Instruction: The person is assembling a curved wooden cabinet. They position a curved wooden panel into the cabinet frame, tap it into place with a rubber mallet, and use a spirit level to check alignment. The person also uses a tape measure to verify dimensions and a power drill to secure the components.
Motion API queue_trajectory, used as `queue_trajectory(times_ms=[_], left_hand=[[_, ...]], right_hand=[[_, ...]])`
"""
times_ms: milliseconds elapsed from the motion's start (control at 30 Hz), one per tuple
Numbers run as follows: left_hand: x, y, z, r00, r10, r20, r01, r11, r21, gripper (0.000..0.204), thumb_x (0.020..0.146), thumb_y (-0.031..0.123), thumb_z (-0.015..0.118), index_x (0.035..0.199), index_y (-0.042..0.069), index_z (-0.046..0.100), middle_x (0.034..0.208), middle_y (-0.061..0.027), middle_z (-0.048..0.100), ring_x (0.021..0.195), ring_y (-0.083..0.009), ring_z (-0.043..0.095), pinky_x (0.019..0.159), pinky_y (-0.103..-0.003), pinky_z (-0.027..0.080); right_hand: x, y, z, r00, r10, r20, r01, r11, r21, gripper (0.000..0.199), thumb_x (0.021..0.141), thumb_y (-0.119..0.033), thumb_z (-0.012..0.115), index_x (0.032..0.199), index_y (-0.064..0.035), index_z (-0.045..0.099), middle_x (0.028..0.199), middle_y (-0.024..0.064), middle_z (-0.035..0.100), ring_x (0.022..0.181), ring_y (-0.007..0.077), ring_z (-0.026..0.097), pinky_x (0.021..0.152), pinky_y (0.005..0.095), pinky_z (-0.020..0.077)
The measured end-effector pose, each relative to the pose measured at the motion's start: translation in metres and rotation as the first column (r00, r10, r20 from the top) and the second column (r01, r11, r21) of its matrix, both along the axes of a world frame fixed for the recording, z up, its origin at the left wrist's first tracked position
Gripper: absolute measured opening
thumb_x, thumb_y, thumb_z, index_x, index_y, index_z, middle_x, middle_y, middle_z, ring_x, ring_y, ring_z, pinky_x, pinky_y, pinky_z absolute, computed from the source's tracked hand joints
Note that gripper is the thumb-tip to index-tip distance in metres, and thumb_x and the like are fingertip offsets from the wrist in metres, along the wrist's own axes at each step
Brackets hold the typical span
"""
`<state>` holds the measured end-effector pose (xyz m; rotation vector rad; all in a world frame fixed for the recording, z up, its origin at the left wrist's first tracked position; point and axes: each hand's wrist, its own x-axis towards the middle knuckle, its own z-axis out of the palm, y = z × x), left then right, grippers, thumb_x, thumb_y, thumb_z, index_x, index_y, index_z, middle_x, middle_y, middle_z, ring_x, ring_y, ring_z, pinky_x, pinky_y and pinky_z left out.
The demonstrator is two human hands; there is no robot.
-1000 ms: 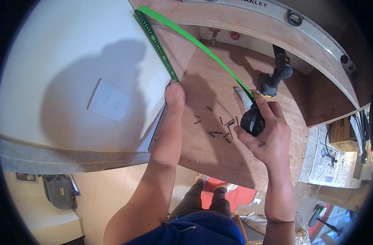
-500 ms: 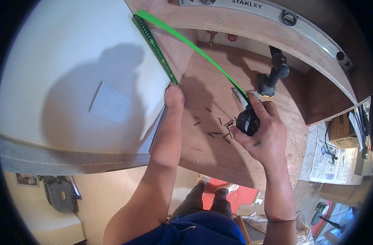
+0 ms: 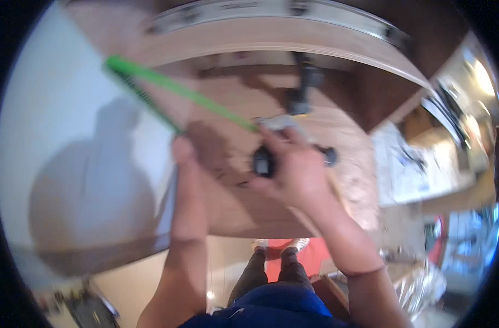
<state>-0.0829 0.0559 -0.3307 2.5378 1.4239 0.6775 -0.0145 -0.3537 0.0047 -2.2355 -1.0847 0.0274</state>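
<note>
My right hand [image 3: 297, 164] is wrapped round the black case of a tape measure [image 3: 263, 162] above the wooden board. From the case a bright green tape blade [image 3: 186, 94] runs up to the left and bends sharply back at the white wall panel. The blade's dark, marked side comes down along the panel's edge to my left hand [image 3: 182, 151], whose closed fingers pinch its end. Motion blur softens both hands. Several dark screws [image 3: 243, 184] lie on the board near the case, smeared and partly hidden by my right hand.
A cordless drill [image 3: 303, 87] stands on the board [image 3: 227, 210] at the back. A long spirit level [image 3: 260, 8] rests on the curved shelf edge [image 3: 271, 38] above. Newspaper [image 3: 419, 169] covers a surface at the right. Below is a red mat [image 3: 293, 265] under my feet.
The whole view has swung, so the scene sits further left and is blurred. Both hands keep their hold on the tape measure, the blade still bent at the panel.
</note>
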Motion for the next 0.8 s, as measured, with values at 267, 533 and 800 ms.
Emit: queue_trajectory(times_ms=[267, 533, 800], left_hand=[[-0.004, -0.049, 0.071, 0.992, -0.11, 0.053, 0.099, 0.978, 0.181, 0.022, 0.089, 0.017, 0.061, 0.084, -0.002, 0.069, 0.084, -0.0288, 0.069, 0.082, -0.0476, 0.068, 0.071, -0.056, 0.054], [-0.005, -0.187, 0.172, 0.85, -0.525, 0.045, 0.526, 0.842, -0.122, 0.023, 0.095, 0.021, 0.063, 0.092, -0.001, 0.065, 0.08, -0.0252, 0.065, 0.078, -0.0451, 0.066, 0.067, -0.05, 0.05], [0.168, -0.393, 0.206, 0.46, -0.884, 0.085, 0.881, 0.443, -0.167, 0.025, 0.092, 0.03, 0.066, 0.092, 0.006, 0.073, 0.092, -0.0226, 0.071, 0.089, -0.0426, 0.068, 0.08, -0.053, 0.054]], right_hand=[[-0.004, -0.028, -0.009, 0.998, -0.024, 0.061, 0.017, 0.993, 0.114, 0.074, 0.075, -0.038, 0.08, 0.141, -0.0121, 0.057, 0.107, 0.0183, 0.061, 0.089, 0.0387, 0.067, 0.077, 0.0469, 0.0574], [-0.007, -0.18, 0.006, 0.982, -0.182, -0.041, 0.186, 0.976, 0.116, 0.085, 0.069, -0.039, 0.084, 0.145, -0.0139, 0.056, 0.11, 0.0173, 0.061, 0.095, 0.0351, 0.066, 0.081, 0.0447, 0.0547], [-0.023, -0.339, 0.012, 0.772, -0.635, 0.02, 0.626, 0.765, 0.149, 0.091, 0.064, -0.038, 0.086, 0.141, 0.0012, 0.059, 0.109, 0.0139, 0.06, 0.099, 0.0258, 0.062, 0.093, 0.0365, 0.0489]])
